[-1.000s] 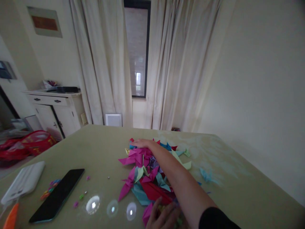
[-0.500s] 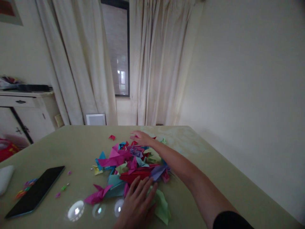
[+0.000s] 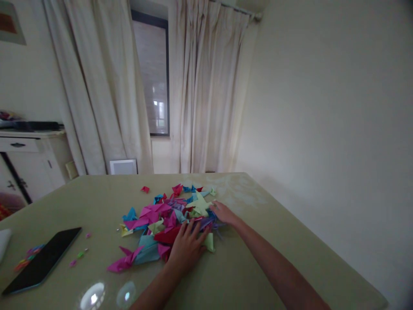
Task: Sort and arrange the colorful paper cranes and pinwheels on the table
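Note:
A heap of folded paper cranes in magenta, blue, red, purple and green lies at the middle of the table. My left hand (image 3: pixel 189 245) rests with fingers spread on its near side, over a red crane (image 3: pixel 167 236) and beside a light green piece (image 3: pixel 209 242). At the heap's right edge, my right hand (image 3: pixel 225 212) has its fingers stretched out, next to a pale green crane (image 3: pixel 199 205) and a blue-purple one. A teal crane (image 3: pixel 148 249) and a magenta crane (image 3: pixel 125 259) sit at the near left.
On the left of the table (image 3: pixel 258 267) lie a black tablet or phone (image 3: pixel 43 258), small bright pieces (image 3: pixel 29 257) and a few tiny beads (image 3: pixel 80 255). A small red folded piece (image 3: pixel 145 189) lies apart behind the heap. Light spots reflect at the front.
My right hand has come back from the far side of the heap to its right edge. My left hand has moved slightly forward with a light green piece; the view has shifted.

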A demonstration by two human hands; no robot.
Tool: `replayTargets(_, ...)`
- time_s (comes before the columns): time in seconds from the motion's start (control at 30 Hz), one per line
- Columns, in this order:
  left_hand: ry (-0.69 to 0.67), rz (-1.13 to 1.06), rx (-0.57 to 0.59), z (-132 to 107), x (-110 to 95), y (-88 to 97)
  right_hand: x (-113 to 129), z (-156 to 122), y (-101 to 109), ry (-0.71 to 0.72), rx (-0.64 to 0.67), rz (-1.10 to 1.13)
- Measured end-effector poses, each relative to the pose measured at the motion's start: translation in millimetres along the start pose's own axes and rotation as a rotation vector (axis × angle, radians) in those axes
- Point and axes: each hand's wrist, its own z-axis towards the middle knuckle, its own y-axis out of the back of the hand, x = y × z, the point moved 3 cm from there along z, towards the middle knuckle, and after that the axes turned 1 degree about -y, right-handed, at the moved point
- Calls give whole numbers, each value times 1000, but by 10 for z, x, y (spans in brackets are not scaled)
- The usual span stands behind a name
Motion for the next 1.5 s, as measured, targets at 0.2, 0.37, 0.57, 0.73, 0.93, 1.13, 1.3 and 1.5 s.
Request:
replayTargets(0.2, 182, 112, -36, -205, 336, 66, 113, -126, -238, 137, -76, 301)
replayTargets(0.37, 165, 46, -160, -455, 397, 160, 24, -616, -93, 155, -214, 363)
replayTargets(0.57, 182, -105, -225, -445, 417, 407, 307, -1005, -147, 448, -47, -142)
replayTargets(0.73, 204, -278, -251, -407, 343, 673, 293, -928, -95, 364, -80, -358)
replayTargets(0.93, -27, -327, -382, -398, 125, 801, 419, -995, 128, 312, -255, 119)
replayTargets(1.13, -238, -191, -470, -388, 18, 1013, 541, -1070, -36, 173, 108, 445)
replayTargets(1.3, -229, -171, -451, -357, -12, 1040, 526, -1095, -98, 195, 221, 490)
replayTargets(1.5, -47, -165, -337, -438, 295, 864, 487, -1061, -41, 232, 178, 373)
